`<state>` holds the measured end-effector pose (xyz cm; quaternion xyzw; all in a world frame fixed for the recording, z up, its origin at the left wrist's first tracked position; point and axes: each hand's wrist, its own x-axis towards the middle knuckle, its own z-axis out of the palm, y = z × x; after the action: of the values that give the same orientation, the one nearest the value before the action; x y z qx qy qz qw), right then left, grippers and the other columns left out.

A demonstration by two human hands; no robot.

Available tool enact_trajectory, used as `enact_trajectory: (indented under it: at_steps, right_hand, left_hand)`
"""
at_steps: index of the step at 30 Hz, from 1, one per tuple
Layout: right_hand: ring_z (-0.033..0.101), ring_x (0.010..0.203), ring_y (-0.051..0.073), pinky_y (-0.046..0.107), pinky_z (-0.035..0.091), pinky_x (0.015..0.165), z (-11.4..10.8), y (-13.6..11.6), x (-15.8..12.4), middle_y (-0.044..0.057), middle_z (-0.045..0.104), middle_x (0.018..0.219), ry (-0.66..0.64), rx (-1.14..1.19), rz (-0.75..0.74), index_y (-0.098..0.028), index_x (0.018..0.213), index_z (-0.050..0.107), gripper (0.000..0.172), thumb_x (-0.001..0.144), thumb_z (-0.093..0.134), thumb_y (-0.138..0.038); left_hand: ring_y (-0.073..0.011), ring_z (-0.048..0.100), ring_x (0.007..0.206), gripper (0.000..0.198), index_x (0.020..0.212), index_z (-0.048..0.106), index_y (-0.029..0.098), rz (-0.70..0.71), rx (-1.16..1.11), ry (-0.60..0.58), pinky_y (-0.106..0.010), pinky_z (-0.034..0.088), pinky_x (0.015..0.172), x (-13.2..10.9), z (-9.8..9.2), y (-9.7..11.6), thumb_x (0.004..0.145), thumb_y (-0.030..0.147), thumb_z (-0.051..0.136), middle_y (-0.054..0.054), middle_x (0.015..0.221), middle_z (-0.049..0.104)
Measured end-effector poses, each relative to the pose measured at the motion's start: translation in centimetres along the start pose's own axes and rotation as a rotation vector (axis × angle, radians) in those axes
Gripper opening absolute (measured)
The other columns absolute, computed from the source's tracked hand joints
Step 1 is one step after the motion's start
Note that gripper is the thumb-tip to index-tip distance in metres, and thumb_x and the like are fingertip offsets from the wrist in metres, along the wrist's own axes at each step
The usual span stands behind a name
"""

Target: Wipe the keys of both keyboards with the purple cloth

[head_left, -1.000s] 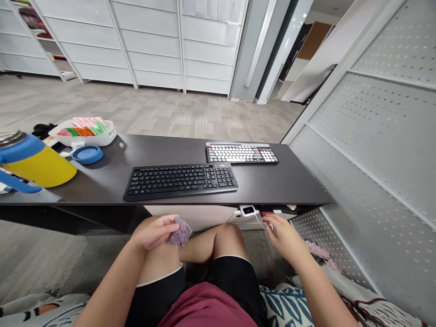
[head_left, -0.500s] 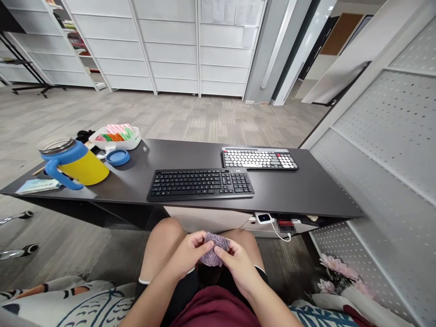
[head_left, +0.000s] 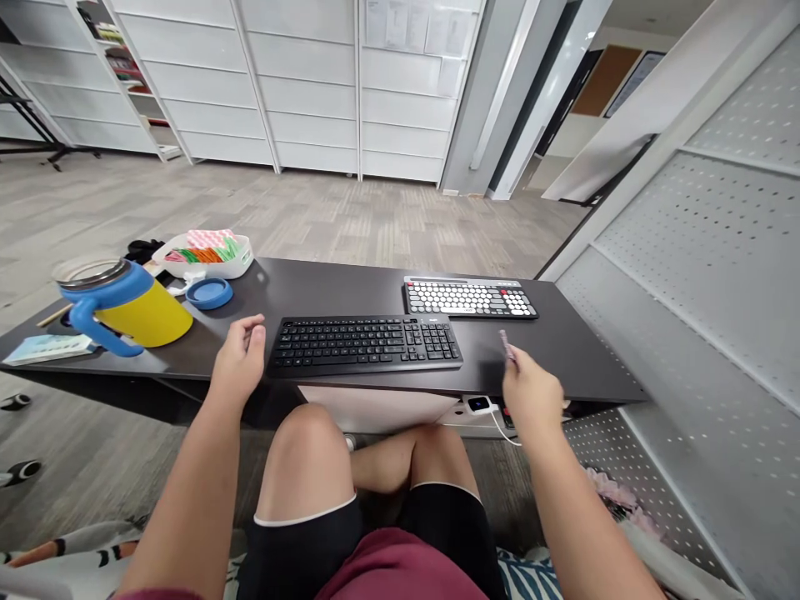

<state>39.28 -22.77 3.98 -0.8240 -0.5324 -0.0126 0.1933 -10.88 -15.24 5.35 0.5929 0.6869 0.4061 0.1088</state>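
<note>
My left hand [head_left: 239, 360] hovers at the near edge of the dark desk [head_left: 350, 287], just left of the black keyboard [head_left: 367, 342]; its fingers are loosely curled and hold nothing. My right hand [head_left: 531, 390] is raised at the desk's front edge, right of the black keyboard, pinched on a small purple striped cloth [head_left: 507, 346], of which only an edge shows above the fingers. A white keyboard with round keys [head_left: 470, 297] lies farther back on the right.
A yellow mug with a blue handle [head_left: 122, 310], a blue lid [head_left: 209, 293] and a white tray of coloured packets [head_left: 206, 251] stand at the desk's left. A small charger with a white cable [head_left: 480, 406] hangs under the desk. A perforated white panel [head_left: 700, 292] closes the right side.
Both hands rose from my lap to the desk edge and parted. The purple cloth, held by both hands half a second ago, is now in my right hand alone.
</note>
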Motion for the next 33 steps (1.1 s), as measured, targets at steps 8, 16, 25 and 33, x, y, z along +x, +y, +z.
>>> enact_trajectory:
  at_steps: [8, 16, 25, 33]
  right_hand:
    - [0.060, 0.141, 0.031, 0.038, 0.053, 0.109, 6.8, -7.7, -3.6, 0.026, 0.055, 0.157, -0.040, -0.074, -0.218, -0.002, 0.154, 0.055, 0.057, 0.101, 0.036, -0.006]
    - [0.059, 0.142, 0.038, 0.047, 0.044, 0.122, 7.6, -10.3, -5.2, 0.036, 0.057, 0.148, 0.008, -0.147, -0.366, 0.013, 0.145, 0.058, 0.053, 0.099, 0.035, 0.000]
    - [0.071, 0.125, 0.038, 0.046, 0.058, 0.107, 9.6, -18.2, -10.5, 0.034, 0.067, 0.135, 0.194, -0.161, -0.691, 0.008, 0.135, 0.069, 0.047, 0.093, 0.049, -0.002]
    - [0.072, 0.123, 0.041, 0.050, 0.060, 0.106, 10.9, -23.6, -13.4, 0.036, 0.068, 0.132, 0.260, -0.003, -0.811, 0.011, 0.133, 0.069, 0.045, 0.095, 0.053, -0.006]
  left_hand:
    - [-0.0332, 0.049, 0.152, 0.058, 0.147, 0.055, 0.016, 0.172, 0.076, -0.277, -0.051, 0.035, 0.125, 1.9, 3.0, -1.0, 0.109, 0.056, 0.036, -0.019, 0.165, 0.050]
    - [-0.0339, 0.045, 0.155, 0.063, 0.146, 0.056, 0.017, 0.192, 0.089, -0.307, -0.052, 0.036, 0.126, 1.7, 3.4, -1.6, 0.110, 0.060, 0.027, -0.020, 0.168, 0.046]
    - [-0.0346, 0.048, 0.152, 0.061, 0.143, 0.057, 0.018, 0.220, 0.072, -0.310, -0.054, 0.038, 0.124, 1.5, 3.4, -2.1, 0.111, 0.060, 0.025, -0.020, 0.167, 0.046]
    - [-0.0336, 0.051, 0.149, 0.058, 0.140, 0.059, 0.020, 0.223, 0.017, -0.284, -0.054, 0.039, 0.122, 1.4, 3.4, -2.2, 0.111, 0.058, 0.025, -0.018, 0.164, 0.051]
